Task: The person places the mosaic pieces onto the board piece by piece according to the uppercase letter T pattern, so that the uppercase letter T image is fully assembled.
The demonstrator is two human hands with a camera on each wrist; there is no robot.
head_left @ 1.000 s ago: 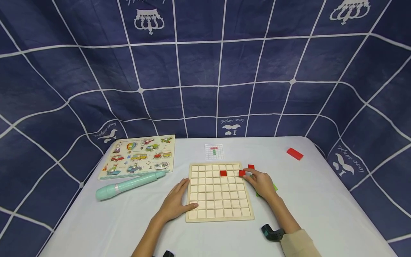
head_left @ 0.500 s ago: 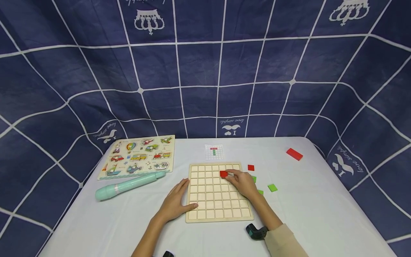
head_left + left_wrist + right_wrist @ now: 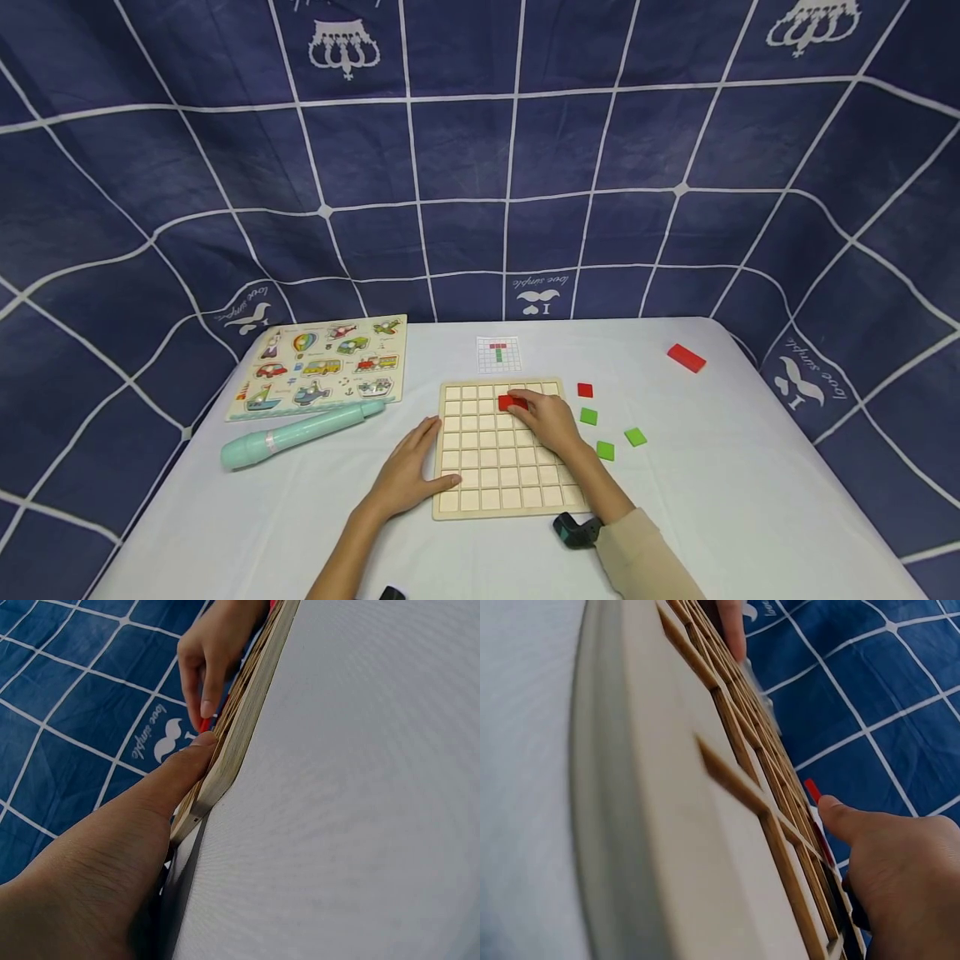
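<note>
A pale wooden grid board (image 3: 490, 513) lies on the white table. My right hand (image 3: 551, 423) is over its upper middle and pinches a red square tile (image 3: 505, 403) between thumb and fingertips. That tile shows tilted in the right wrist view, standing up from the grid. Just right of it, partly hidden by the fingers, another red tile (image 3: 521, 403) sits in a cell of the second row. My left hand (image 3: 407, 468) rests at the board's left edge, fingers straight along the side and thumb (image 3: 196, 748) over the rim.
Right of the board lie a loose red tile (image 3: 585, 390) and several green tiles (image 3: 588, 416). A small pattern card (image 3: 498, 355) is behind it. A red block (image 3: 686, 357) lies far right. A picture puzzle (image 3: 318, 367) and a mint-green cylinder (image 3: 300, 433) are on the left.
My right hand has carried the red tile leftward from the board's right edge to beside the placed red tile. The green tiles have come into full sight. My left hand has stayed still.
</note>
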